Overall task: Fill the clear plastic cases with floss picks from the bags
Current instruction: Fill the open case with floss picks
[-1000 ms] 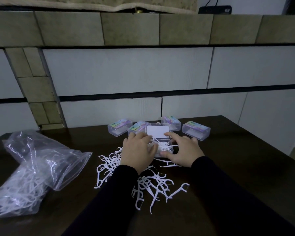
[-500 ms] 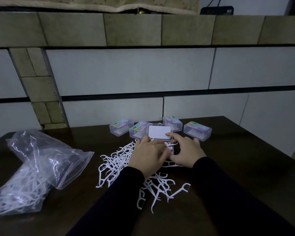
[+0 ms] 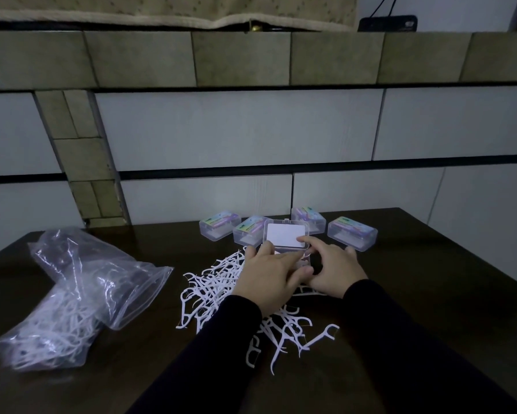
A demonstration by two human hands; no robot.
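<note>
Hands | our left hand (image 3: 270,274) and right hand (image 3: 333,271) rest relaxed fingers on open case (image 3: 285,239) | floss picks (image 3: 218,289) on tabletop (image 3: 430,294)

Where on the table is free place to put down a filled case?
Bare dark table lies right of the right hand, in front of the rightmost closed case. Another patch lies between the plastic bag and the row of cases. The middle is crowded: loose floss picks, open case and left hand.
</note>
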